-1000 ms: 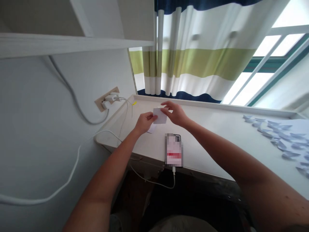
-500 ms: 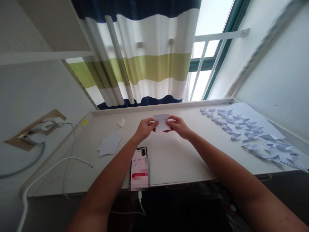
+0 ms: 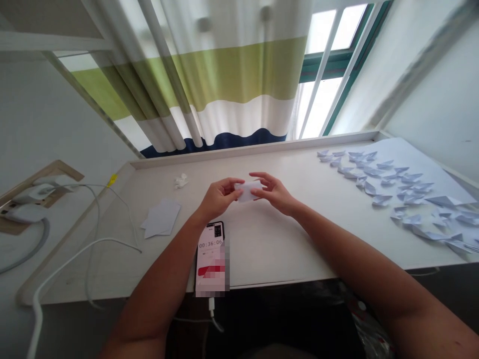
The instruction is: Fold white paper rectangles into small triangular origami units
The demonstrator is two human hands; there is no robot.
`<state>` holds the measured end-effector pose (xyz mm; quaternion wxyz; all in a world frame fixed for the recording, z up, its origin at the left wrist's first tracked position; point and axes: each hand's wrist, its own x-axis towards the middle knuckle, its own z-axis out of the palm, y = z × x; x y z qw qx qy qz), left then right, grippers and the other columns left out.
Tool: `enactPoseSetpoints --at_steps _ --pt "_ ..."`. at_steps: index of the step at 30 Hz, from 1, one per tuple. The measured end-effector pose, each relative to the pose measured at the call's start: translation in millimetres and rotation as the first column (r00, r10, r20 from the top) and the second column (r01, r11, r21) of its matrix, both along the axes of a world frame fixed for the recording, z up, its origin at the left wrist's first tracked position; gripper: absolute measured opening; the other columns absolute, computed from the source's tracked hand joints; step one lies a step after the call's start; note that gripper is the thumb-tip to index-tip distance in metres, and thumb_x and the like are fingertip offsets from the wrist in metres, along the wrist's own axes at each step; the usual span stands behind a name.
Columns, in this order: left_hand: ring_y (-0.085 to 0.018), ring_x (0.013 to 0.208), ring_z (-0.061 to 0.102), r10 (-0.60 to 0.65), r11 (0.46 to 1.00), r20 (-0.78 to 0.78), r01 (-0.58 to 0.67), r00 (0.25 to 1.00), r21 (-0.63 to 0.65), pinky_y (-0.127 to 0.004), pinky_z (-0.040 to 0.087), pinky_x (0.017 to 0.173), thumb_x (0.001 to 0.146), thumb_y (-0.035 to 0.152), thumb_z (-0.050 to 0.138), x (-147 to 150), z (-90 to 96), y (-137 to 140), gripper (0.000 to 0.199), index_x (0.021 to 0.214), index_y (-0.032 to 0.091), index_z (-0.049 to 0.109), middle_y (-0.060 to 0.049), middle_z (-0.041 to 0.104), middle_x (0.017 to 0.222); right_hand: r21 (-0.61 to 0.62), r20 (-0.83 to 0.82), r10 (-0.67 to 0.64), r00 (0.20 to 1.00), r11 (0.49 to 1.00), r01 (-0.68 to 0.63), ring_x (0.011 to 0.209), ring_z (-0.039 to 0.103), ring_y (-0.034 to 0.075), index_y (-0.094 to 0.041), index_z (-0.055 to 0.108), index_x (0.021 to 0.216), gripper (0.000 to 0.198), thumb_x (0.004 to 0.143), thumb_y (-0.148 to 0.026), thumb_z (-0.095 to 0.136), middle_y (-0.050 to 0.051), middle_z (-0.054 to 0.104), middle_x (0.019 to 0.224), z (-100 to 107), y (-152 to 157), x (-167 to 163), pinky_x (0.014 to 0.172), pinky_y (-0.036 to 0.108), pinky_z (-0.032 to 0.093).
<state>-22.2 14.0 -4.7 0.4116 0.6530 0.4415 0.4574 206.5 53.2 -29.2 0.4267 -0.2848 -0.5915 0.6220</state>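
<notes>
A small white sheet of paper (image 3: 247,191) is held up between my two hands, just above the middle of the desk. My left hand (image 3: 221,196) pinches its left edge, thumb in front. On the other side my right hand (image 3: 276,193) grips the right edge with the thumb on the near face and the fingers partly raised. The paper looks bent or folded over, though its far side is hidden. Off to the left lies a small stack of white paper sheets (image 3: 163,218). Many folded paper boats (image 3: 381,199) cover the desk's right side.
A phone (image 3: 211,259) showing a timer lies by my left forearm, its charging cable (image 3: 212,305) hanging over the front edge. A crumpled white scrap (image 3: 180,181) sits at back left. White cables (image 3: 93,244) run from wall plugs across the left end of the desk (image 3: 269,249).
The paper has gone from flat and upright to shorter and bent over between my hands. My right fingers have lifted and spread. The camera view has tilted down and come closer.
</notes>
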Motion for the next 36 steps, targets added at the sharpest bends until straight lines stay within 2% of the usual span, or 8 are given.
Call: enactPoseSetpoints --at_steps 6,11,15,18,24,27,31,36 --pt "-0.013 0.062 0.057 -0.062 0.998 -0.1 0.062 0.993 0.003 -0.028 0.047 0.064 0.096 0.037 0.074 6 -1.0 -5 0.035 0.124 0.018 0.072 0.006 0.055 0.065 0.051 0.053 -0.037 0.998 0.998 0.034 0.082 0.071 0.019 -0.017 0.082 0.096 0.043 0.075 -0.052 0.097 0.006 0.079 0.092 -4 -1 2 0.075 0.033 0.058" --pt "-0.014 0.065 0.059 -0.082 0.997 -0.023 0.081 0.996 -0.01 -0.028 0.048 0.066 0.095 0.038 0.075 10 -3.4 -5 0.04 0.128 0.018 0.066 0.005 0.06 0.068 0.037 0.023 -0.04 0.999 0.999 0.039 0.083 0.071 0.018 -0.018 0.079 0.096 0.043 0.071 -0.046 0.1 0.004 0.078 0.094 -2 -2 3 0.072 0.031 0.057" --pt "-0.015 0.067 0.062 -0.116 0.993 -0.048 0.115 0.992 -0.025 -0.028 0.049 0.067 0.095 0.037 0.077 10 -2.2 -6 0.04 0.128 0.018 0.065 0.005 0.062 0.07 0.056 0.111 0.0 0.994 0.998 -0.006 0.081 0.069 0.017 -0.018 0.082 0.102 0.04 0.079 -0.049 0.093 0.006 0.08 0.097 2 -5 4 0.072 0.03 0.055" --pt "-0.014 0.066 0.06 -0.14 0.99 -0.065 0.139 0.988 -0.022 -0.028 0.048 0.067 0.094 0.039 0.079 9 -2.6 -8 0.042 0.128 0.019 0.066 0.006 0.058 0.068 0.102 0.176 0.007 0.984 0.994 -0.025 0.076 0.065 0.016 -0.018 0.084 0.093 0.038 0.085 -0.055 0.086 0.006 0.08 0.088 4 -7 4 0.068 0.03 0.05" --pt "-0.014 0.066 0.059 -0.153 0.988 -0.033 0.152 0.988 -0.03 -0.028 0.049 0.067 0.094 0.043 0.081 10 -5.4 -9 0.044 0.128 0.02 0.066 0.007 0.054 0.068 0.122 0.174 -0.026 0.984 0.993 0.004 0.072 0.063 0.016 -0.017 0.083 0.088 0.04 0.083 -0.057 0.087 0.004 0.077 0.081 3 -8 3 0.067 0.03 0.048" --pt "-0.016 0.07 0.066 -0.136 0.989 -0.013 0.135 0.991 -0.054 -0.03 0.054 0.071 0.093 0.045 0.083 10 -6.0 -7 0.043 0.124 0.019 0.068 0.004 0.063 0.072 0.103 0.133 -0.071 0.989 0.993 0.057 0.07 0.062 0.016 -0.017 0.082 0.086 0.045 0.08 -0.061 0.089 0.004 0.076 0.08 4 -8 1 0.066 0.03 0.047" --pt "-0.019 0.081 0.075 -0.149 0.987 -0.011 0.149 0.989 -0.054 -0.034 0.06 0.08 0.09 0.049 0.085 10 -6.3 -5 0.039 0.107 0.016 0.076 -0.007 0.08 0.092 0.053 0.052 -0.076 0.996 0.996 0.073 0.071 0.062 0.016 -0.017 0.078 0.083 0.052 0.074 -0.067 0.092 0.004 0.075 0.079 5 -7 0 0.066 0.03 0.047" --pt "-0.018 0.077 0.072 -0.103 0.994 -0.014 0.103 0.995 -0.031 -0.032 0.058 0.074 0.089 0.053 0.085 9 -6.4 -3 0.04 0.101 0.015 0.082 -0.008 0.081 0.09 0.066 0.111 -0.034 0.993 0.997 0.026 0.067 0.057 0.015 -0.017 0.071 0.075 0.055 0.072 -0.068 0.091 0.001 0.068 0.07 6 -9 0 0.063 0.028 0.042"
